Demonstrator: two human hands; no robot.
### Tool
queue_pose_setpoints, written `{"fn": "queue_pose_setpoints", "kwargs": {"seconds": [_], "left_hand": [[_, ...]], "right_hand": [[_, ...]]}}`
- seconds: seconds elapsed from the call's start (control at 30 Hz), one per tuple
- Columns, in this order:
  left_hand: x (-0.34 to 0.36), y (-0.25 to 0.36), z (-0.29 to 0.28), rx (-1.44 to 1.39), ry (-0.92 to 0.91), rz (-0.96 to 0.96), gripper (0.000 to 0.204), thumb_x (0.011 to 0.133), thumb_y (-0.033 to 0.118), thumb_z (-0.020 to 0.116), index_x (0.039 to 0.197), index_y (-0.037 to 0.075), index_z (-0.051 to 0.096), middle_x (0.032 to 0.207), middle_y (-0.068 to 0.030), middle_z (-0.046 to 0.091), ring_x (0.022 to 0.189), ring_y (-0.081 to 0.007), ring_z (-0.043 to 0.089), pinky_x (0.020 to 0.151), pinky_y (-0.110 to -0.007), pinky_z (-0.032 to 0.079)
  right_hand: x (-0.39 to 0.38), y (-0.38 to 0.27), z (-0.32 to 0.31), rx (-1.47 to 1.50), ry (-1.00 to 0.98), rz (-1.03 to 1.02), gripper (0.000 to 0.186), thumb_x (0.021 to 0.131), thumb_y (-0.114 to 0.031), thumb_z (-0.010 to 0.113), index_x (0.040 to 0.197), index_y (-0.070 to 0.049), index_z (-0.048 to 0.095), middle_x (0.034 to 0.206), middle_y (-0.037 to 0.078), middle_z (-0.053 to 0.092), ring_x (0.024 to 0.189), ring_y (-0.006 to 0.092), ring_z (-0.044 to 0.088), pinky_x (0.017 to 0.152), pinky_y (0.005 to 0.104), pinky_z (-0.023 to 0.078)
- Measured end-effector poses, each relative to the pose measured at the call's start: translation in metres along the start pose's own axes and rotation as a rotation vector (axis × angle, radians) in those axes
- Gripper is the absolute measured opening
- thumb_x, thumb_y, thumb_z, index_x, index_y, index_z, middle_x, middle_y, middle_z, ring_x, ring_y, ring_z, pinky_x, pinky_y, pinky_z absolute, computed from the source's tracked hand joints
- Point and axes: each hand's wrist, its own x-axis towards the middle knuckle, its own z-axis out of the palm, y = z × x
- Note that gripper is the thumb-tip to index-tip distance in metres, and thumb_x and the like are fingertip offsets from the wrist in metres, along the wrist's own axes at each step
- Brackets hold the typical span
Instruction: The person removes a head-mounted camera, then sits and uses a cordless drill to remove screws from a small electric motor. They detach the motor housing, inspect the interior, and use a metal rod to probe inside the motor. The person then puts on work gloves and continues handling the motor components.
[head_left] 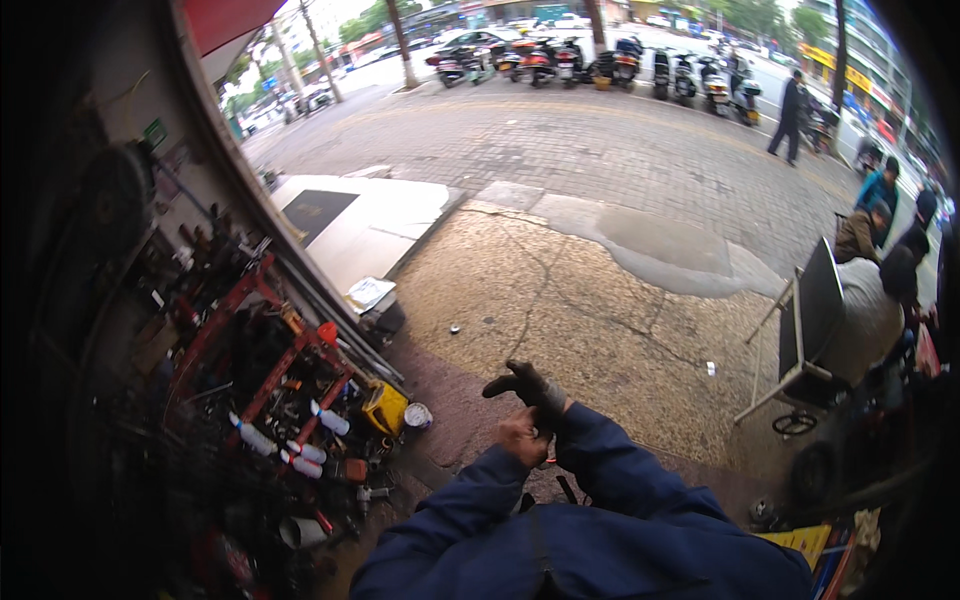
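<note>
In front of my chest, both arms come up in dark blue sleeves. My right hand (530,388) wears a dark work glove (545,398) and points to the left, with its thumb and fingers stretched out and nothing in them. Just below it, my bare left hand (521,438) is closed at the glove's cuff near my right wrist. The left fingers overlap the cuff, so their exact hold is partly hidden.
A red metal rack (262,285) with tools stands at the left, beside several white bottles (331,418), a yellow container (385,408) and an open tin (417,415). A framed dark board (810,310) stands at right, near seated people. Parked scooters (540,65) line the street.
</note>
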Motion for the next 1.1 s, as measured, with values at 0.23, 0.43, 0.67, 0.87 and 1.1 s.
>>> {"fn": "queue_pose_setpoints", "kwargs": {"seconds": [0.23,0.43,0.67,0.87,1.1], "left_hand": [[-0.008,0.002,-0.004,-0.192,-0.154,-0.102,0.015,0.073,-0.001,0.055,0.086,0.002,0.062,0.069,-0.0116,0.058,0.061,-0.0170,0.057,0.057,-0.032,0.047],[-0.010,0.002,-0.009,-0.326,-0.206,-0.155,0.010,0.077,0.001,0.056,0.086,0.002,0.062,0.075,-0.0061,0.062,0.062,-0.0140,0.057,0.056,-0.032,0.046],[-0.018,-0.026,-0.033,-0.751,-0.087,-0.822,0.028,0.088,0.021,0.065,0.106,-0.001,0.062,0.086,-0.0078,0.064,0.079,-0.0169,0.061,0.069,-0.033,0.051],[-0.014,-0.020,-0.064,-0.762,-0.203,-0.699,0.038,0.089,0.027,0.062,0.118,0.002,0.058,0.102,-0.0118,0.065,0.092,-0.0239,0.062,0.082,-0.038,0.051],[0.011,-0.016,-0.078,0.488,-0.340,0.319,0.060,0.091,0.043,0.050,0.138,0.007,0.040,0.137,-0.0155,0.047,0.128,-0.0285,0.043,0.109,-0.037,0.031]], "right_hand": [[0.006,0.031,-0.029,-0.061,0.166,0.079,0.054,0.095,-0.048,0.036,0.129,-0.008,0.049,0.125,0.009,0.059,0.107,0.0209,0.059,0.092,0.0371,0.042],[0.000,-0.003,-0.001,-0.111,0.080,0.319,0.063,0.087,-0.059,0.036,0.133,-0.016,0.046,0.124,0.010,0.058,0.102,0.0226,0.056,0.091,0.0398,0.040],[0.015,-0.047,0.052,0.708,-0.109,-0.004,0.051,0.091,-0.042,0.049,0.136,-0.021,0.038,0.128,0.017,0.051,0.113,0.0384,0.052,0.095,0.0565,0.039],[0.026,-0.062,0.075,0.973,-0.198,-0.112,0.057,0.090,-0.050,0.046,0.138,-0.019,0.039,0.128,0.022,0.050,0.119,0.0448,0.045,0.103,0.0647,0.028],[0.038,-0.077,0.097,1.006,-0.306,-0.129,0.059,0.092,-0.054,0.038,0.136,-0.015,0.042,0.127,0.020,0.053,0.119,0.0398,0.048,0.106,0.0606,0.027]]}}
